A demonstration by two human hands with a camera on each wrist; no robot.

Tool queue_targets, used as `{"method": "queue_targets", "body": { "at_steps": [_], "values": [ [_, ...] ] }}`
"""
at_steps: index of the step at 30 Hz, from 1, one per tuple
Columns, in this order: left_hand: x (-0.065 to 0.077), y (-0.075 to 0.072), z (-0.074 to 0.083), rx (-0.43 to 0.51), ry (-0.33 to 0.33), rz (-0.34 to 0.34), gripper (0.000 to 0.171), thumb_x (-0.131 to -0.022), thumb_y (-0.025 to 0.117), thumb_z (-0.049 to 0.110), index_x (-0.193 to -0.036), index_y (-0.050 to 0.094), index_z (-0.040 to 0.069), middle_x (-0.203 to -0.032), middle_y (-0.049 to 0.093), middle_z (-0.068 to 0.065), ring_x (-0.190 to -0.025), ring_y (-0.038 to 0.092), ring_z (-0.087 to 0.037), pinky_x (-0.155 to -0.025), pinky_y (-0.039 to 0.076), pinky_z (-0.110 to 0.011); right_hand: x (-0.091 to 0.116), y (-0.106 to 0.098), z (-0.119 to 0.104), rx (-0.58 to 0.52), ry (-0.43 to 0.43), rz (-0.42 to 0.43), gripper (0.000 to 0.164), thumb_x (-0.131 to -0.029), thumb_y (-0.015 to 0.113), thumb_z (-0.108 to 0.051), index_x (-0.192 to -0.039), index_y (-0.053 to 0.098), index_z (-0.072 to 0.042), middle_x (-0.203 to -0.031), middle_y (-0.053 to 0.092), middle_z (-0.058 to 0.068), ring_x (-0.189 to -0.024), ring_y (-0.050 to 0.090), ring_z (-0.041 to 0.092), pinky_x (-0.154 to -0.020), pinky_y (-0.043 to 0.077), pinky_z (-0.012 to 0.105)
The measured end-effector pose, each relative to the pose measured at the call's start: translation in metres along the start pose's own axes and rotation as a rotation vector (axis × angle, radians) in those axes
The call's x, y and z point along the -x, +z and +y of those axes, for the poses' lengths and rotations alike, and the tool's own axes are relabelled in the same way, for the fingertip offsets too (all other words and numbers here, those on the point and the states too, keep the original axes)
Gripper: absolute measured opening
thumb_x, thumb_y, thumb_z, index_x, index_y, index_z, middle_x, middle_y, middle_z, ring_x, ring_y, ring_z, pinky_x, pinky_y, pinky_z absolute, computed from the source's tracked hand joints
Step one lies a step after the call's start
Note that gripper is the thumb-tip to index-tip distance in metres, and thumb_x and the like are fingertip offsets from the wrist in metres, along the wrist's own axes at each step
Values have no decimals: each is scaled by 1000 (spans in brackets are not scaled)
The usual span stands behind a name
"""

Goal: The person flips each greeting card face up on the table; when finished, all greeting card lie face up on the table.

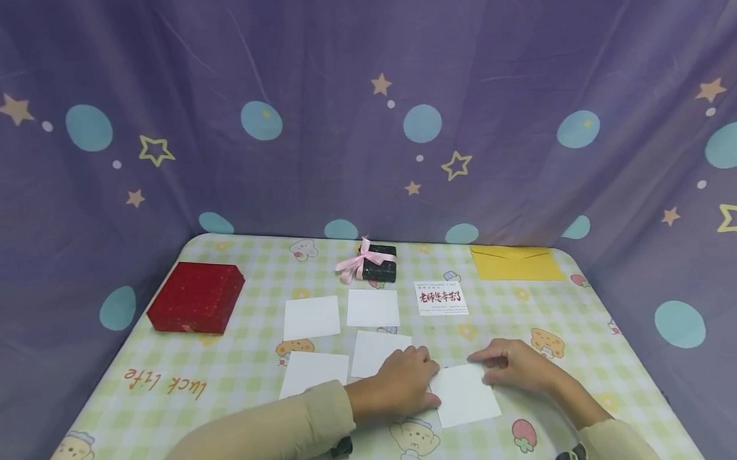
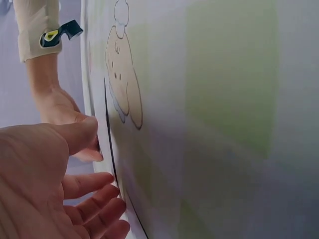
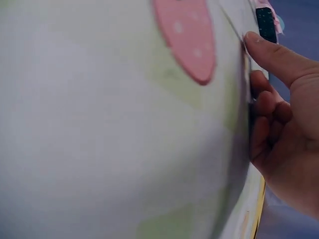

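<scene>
A white square card [image 1: 467, 396] lies at the front of the table, between the two hands. Along its left edge rests my left hand [image 1: 404, 380], the thumb touching the card's side; in the left wrist view its fingers [image 2: 102, 204] are loosely extended, thumb apart. My right hand [image 1: 516, 364] pinches the card at its far right corner, its other fingers curled in the right wrist view. Left of the card lie more white cards: one [image 1: 379, 352] partly behind my left hand, another [image 1: 315, 374] by the left sleeve, and two farther back [image 1: 312, 317], [image 1: 374, 308].
A red box [image 1: 197, 297] stands at the left. Toward the back are a dark box with a pink ribbon [image 1: 379, 263], a card with red lettering [image 1: 442, 299] and a yellow envelope [image 1: 516, 263]. A purple curtain [image 1: 325, 66] encloses the checked tablecloth [image 1: 247, 395].
</scene>
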State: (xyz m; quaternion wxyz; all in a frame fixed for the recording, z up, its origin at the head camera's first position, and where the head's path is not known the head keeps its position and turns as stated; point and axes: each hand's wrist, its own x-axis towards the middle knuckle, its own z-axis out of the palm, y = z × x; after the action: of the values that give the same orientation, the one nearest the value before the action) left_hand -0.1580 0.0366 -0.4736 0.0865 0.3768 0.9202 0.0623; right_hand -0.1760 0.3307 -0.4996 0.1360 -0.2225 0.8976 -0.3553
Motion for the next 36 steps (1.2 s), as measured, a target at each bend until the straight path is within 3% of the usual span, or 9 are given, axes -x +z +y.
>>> {"method": "queue_targets", "body": {
  "at_steps": [8, 23, 31, 36],
  "values": [
    [-3, 7, 7, -49, -80, 22, 53, -86, 74, 56, -124, 67, 19, -103, 59, 3, -88, 52, -11, -73, 43, -25, -2, 4, 1, 13, -29, 19, 31, -82, 83, -20, -113, 78, -22, -90, 65, -6, -78, 53, 5, -68, 48, 22],
    [-15, 5, 8, 100, -157, 3, 48, -76, 87, 48, -102, 64, 15, -92, 51, 3, -82, 45, -12, -72, 41, -26, -2, 2, -3, -23, 47, 2, 30, -81, 84, -18, -109, 75, -23, -93, 61, -3, -82, 51, 8, -71, 45, 22],
    [-20, 7, 7, 95, -151, -3, 50, -72, 89, 48, -96, 62, 14, -89, 53, 2, -79, 45, -13, -70, 40, -27, -2, 4, -5, -30, 93, -7, 31, -82, 82, -15, -111, 71, -22, -98, 58, -1, -89, 50, 8, -76, 44, 22],
    [-20, 4, 8, 156, -134, -42, 40, -76, 88, 40, -90, 59, 16, -83, 53, 4, -77, 44, -14, -69, 38, -27, -3, 4, -8, -40, 105, -9, 32, -83, 81, -13, -112, 70, -20, -98, 56, 0, -90, 49, 8, -77, 42, 22]
  ]
}}
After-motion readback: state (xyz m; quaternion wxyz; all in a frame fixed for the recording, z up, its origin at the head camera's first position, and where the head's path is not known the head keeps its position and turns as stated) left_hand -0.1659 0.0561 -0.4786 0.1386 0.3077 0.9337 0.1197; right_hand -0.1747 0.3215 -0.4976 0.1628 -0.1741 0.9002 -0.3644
